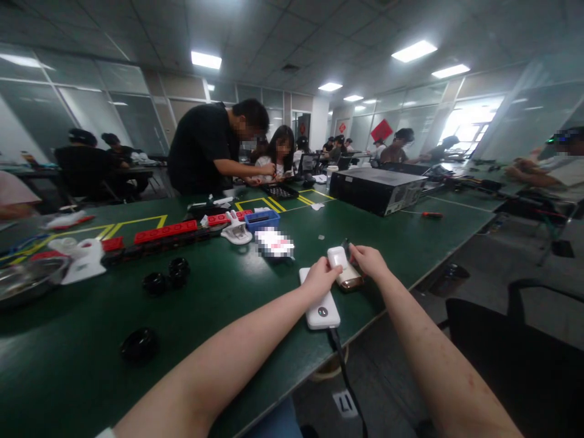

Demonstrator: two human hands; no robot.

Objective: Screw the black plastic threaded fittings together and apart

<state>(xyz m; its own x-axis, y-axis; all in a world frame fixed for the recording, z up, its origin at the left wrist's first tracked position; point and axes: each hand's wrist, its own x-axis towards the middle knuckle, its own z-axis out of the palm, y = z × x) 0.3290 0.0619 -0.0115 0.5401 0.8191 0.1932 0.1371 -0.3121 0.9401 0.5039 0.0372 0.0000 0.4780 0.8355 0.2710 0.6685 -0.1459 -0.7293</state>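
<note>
My left hand (320,280) grips a small white and cream handheld device (347,277) with a shiny gold end, its thumb lying on the device's face. Beneath that hand lies a white power bank (316,320) with a round display and a black cable (338,348) plugged into its near end. My right hand (368,261) is closed at the device's far right side, fingers pinched around a small dark piece (345,244) whose kind I cannot make out. A tiny pale scrap (321,237) rests on the green table just beyond.
A black computer case (376,188) and a screwdriver (432,215) lie ahead to the right. Red power strips (165,232), a blue bin (262,220) and black rings (139,345) are leftward. A person in black (201,146) leans over the far side. A chair (515,340) stands right.
</note>
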